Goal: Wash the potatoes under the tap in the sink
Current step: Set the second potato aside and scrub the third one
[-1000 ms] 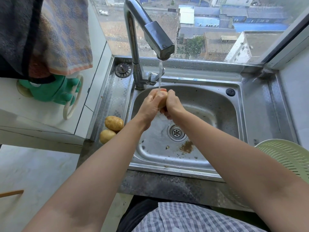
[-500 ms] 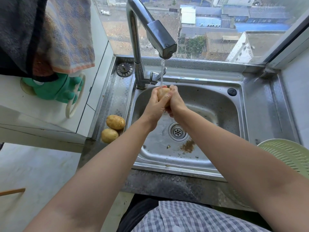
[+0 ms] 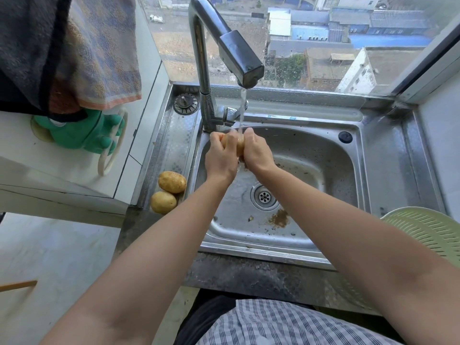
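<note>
Step in hand: washing one potato (image 3: 239,143) under the running tap (image 3: 239,56); I judge this the scrubbing stage, with the task partly done.
Potato being washed: held over the back left of the sink (image 3: 323,150), directly under the water stream (image 3: 242,108), mostly hidden between the hands.
Left hand (image 3: 220,158): fingers curled around the potato's left side, holding it.
Right hand (image 3: 257,154): fingers wrapped around the potato's right side, gripping it from the other end.
Waiting potatoes: two potatoes (image 3: 172,181) lie touching each other on the ledge just left of the basin, dry-looking, apparently not yet washed.
Basin: brown dirt (image 3: 280,217) sits near the drain (image 3: 263,196), probably rinsed off.
Colander (image 3: 428,232): pale green, on the table at the right; its contents cannot be seen.
Next move: likely turning the potato so every side meets the stream, then setting it aside, perhaps in the colander, and reaching left for another.
Care needed: a wet potato is slippery, so the grip must stay firm.
</note>
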